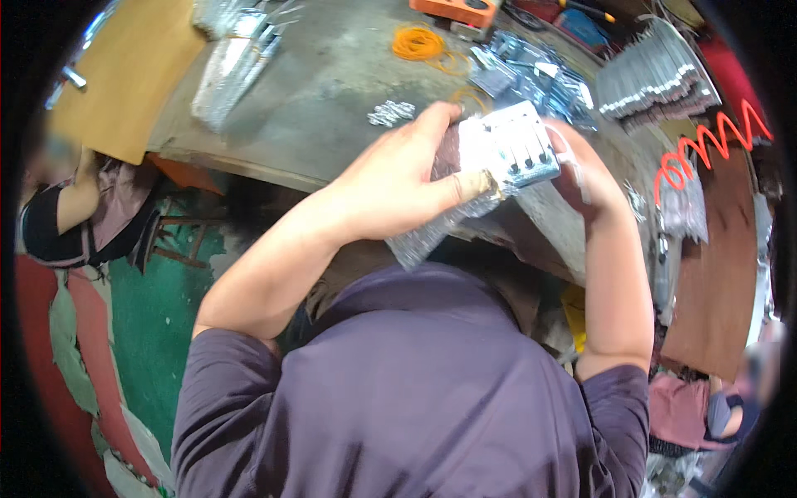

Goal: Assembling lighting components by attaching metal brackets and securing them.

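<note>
A: Quick pass. Where do we have the main thing?
B: Silvery slotted part [525,148], held up between both hands over the front edge of the worktop [315,91]. Clear plastic wrap [422,241] hangs below it, under the left thumb.
A: Left hand [398,178]?
B: Grasping the part, thumb along the near side, fingers at the far side.
A: Right hand [581,170]?
B: At the part's right end, beside a thin white strip [571,158]. Fingers are mostly hidden and blurry, so we can't tell if they grip or just touch.
A: Stuff around?
B: We see a small pile of shiny metal bits [390,113] just beyond the left hand, a coil of orange bands [418,43] farther back, and dark bagged parts [531,79] behind the slotted part. An orange box [457,10] sits at the far edge of view.
A: Sides?
B: Far left, a long plastic-wrapped bundle [232,75]. To the right, a row of stacked metal strips [656,75], with a red coiled hose [706,149] nearer us. Another person [79,212] at left, partly in view.
</note>
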`<state>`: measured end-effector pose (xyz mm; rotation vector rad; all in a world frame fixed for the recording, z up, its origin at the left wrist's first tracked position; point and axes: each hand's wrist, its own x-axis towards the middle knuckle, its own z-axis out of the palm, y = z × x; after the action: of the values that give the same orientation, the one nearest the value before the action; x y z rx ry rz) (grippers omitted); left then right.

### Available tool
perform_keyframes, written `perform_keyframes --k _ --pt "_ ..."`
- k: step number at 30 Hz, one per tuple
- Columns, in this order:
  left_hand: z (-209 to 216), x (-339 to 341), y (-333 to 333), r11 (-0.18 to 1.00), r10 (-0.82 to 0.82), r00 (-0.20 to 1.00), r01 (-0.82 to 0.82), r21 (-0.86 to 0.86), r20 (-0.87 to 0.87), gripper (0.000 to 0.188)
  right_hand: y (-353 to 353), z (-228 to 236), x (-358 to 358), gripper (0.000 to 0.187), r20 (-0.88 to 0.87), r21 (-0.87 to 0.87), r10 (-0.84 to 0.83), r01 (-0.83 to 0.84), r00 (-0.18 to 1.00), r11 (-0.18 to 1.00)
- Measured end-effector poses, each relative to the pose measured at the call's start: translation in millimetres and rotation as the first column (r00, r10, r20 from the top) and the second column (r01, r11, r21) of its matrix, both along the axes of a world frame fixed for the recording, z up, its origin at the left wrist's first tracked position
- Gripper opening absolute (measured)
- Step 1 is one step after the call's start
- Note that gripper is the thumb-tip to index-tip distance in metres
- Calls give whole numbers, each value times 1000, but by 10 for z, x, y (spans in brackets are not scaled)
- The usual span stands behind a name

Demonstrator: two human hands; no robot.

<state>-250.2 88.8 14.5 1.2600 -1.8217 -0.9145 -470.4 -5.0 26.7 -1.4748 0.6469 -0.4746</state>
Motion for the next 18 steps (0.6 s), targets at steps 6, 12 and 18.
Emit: perform_keyframes --k 6,12,18 --pt "-276 393 188 880 104 283 420 221 -953 49 431 25 -40 13 330 215 -351 292 876 932" --pt "176 1354 -76 966 166 280 146 213 -946 45 594 -442 -294 14 194 238 -345 297 918 925" --pt "302 2319 -690 643 766 586 -687 -339 266 78 616 -599 -229 11 98 184 -342 321 934 929"
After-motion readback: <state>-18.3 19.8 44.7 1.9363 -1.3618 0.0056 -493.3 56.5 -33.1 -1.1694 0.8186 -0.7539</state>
